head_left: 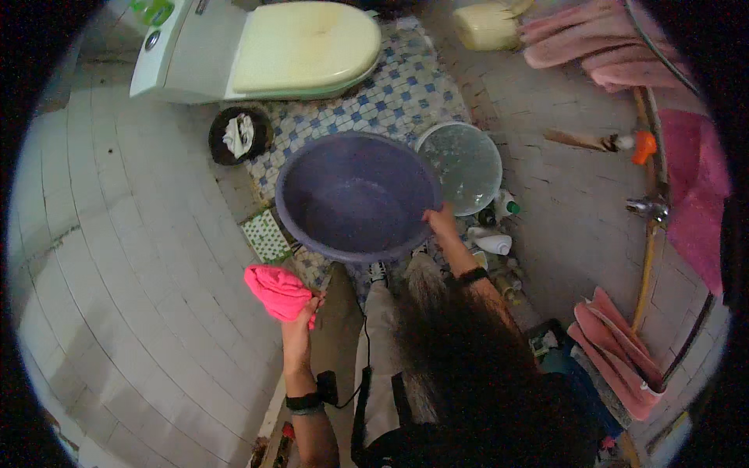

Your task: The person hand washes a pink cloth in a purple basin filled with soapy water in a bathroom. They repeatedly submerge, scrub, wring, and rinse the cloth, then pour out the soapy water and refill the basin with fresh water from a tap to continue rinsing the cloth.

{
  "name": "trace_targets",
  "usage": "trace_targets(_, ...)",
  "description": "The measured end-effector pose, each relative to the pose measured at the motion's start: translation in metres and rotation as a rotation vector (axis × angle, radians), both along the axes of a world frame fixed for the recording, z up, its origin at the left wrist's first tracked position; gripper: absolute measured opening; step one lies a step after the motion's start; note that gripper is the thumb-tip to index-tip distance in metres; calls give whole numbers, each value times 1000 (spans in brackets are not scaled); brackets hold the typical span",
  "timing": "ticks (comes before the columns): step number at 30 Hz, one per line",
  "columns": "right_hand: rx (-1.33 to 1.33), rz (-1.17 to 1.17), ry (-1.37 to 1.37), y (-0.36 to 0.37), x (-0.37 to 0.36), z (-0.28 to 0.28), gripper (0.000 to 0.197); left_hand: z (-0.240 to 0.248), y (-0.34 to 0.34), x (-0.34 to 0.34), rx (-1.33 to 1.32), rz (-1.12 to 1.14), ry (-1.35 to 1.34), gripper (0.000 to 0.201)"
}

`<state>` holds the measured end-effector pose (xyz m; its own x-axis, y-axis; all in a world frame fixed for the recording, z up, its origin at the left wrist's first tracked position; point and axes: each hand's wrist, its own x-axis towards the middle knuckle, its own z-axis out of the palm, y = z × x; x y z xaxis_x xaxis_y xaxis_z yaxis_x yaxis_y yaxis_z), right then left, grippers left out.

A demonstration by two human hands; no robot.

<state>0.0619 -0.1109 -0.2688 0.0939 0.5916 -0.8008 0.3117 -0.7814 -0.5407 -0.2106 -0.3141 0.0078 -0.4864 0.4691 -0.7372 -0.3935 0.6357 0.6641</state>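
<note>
A large purple basin (312, 214) sits in front of my legs, and its inside looks bare. My right hand (441, 220) grips the basin's right rim, fingers closed over the edge. Off to the left of the basin, my left hand (300, 324) is closed around a bunched bright pink cloth (278, 292). Beside the basin's right rim stands a round bucket (466, 168) with what looks like water in it, partly overlapped by the basin. Dark hair hangs over part of my right arm.
A toilet (308, 47) with its lid down stands beyond the basin. A dark bin (226, 136) with white paper is at its left. White bottles (491, 242) crowd the floor by the right wall. Pink towels (616, 355) and a tap (649, 208) are along that wall.
</note>
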Motion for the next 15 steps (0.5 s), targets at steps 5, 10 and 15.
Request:
trace_targets(5, 463, -195, -69, 15, 122, 67, 40, -26, 83, 23, -87, -530, -50, 30)
trace_targets(10, 392, -333, -216, 47, 193, 50, 37, -81, 183, 104, 265, -686, -400, 29)
trace_targets(15, 462, -366, -279, 62, 218, 2, 46, -179, 286, 175, 31, -1415, -221, 57)
